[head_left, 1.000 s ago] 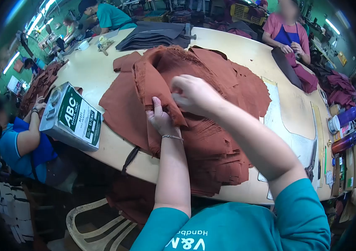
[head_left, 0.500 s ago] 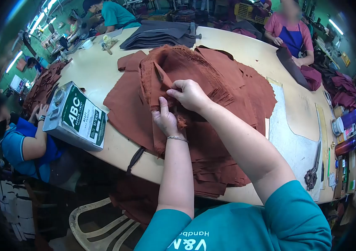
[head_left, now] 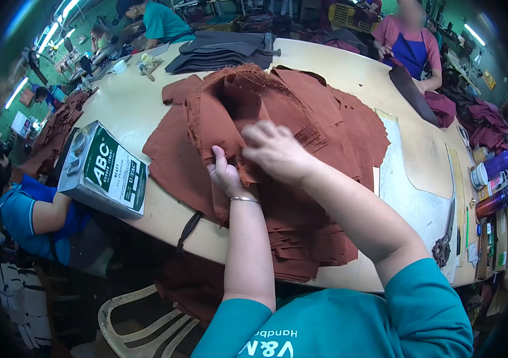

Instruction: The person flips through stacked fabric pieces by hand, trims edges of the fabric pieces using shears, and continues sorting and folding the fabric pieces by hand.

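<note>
You have two hands, left (head_left: 226, 171) and right (head_left: 275, 149) — plus one bracelet (head_left: 245, 198), one table (head_left: 117, 113), one can (head_left: 105, 173), one chair (head_left: 107, 313), one tub (head_left: 479, 176), one cup (head_left: 120, 67) and two bottles (head_left: 500, 164) (head_left: 495, 203). Nearest you, count three co-workers (head_left: 409, 55) (head_left: 18, 209) (head_left: 164, 25) — your brown cloths (head_left: 349, 119) overlap too much to count.

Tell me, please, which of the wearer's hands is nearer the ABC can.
Left: the left hand holds brown cloth to the right of the can; the right hand is farther right, over that cloth.
</note>
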{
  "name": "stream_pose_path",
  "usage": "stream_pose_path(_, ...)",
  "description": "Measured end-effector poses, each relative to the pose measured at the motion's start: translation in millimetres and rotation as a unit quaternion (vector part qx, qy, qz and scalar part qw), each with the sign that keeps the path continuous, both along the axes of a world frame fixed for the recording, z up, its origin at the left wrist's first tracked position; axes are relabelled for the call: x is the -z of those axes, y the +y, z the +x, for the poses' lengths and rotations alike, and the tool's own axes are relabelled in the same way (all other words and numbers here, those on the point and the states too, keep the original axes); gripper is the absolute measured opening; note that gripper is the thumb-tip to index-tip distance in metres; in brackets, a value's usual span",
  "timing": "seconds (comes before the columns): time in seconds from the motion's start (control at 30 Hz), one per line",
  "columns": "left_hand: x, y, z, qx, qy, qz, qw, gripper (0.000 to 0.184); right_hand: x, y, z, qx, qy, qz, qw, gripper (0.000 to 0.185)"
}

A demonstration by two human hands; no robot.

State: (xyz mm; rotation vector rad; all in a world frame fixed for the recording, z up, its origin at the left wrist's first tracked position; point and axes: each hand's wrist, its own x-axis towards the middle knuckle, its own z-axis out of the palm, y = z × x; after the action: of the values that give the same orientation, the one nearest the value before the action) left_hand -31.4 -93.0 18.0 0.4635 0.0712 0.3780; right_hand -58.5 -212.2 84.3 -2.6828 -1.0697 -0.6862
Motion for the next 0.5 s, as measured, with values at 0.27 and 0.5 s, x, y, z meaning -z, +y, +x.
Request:
stream_pose_path(0.27, 11.9, -1.1, 7.4, -0.037, 0.024, -0.015, 0.999, 0.031, -42.7, -36.9, -22.1, -0.003, 0.244, -0.215, 0.946, 0.010)
stream_pose_path(0.5, 6.5, 1.8, 4.9, 0.021, 0.013, 0.034, 0.999, 0.028, -8.4, 29.9, 38.7, 0.097, 0.221, 0.292, 0.925, 0.022)
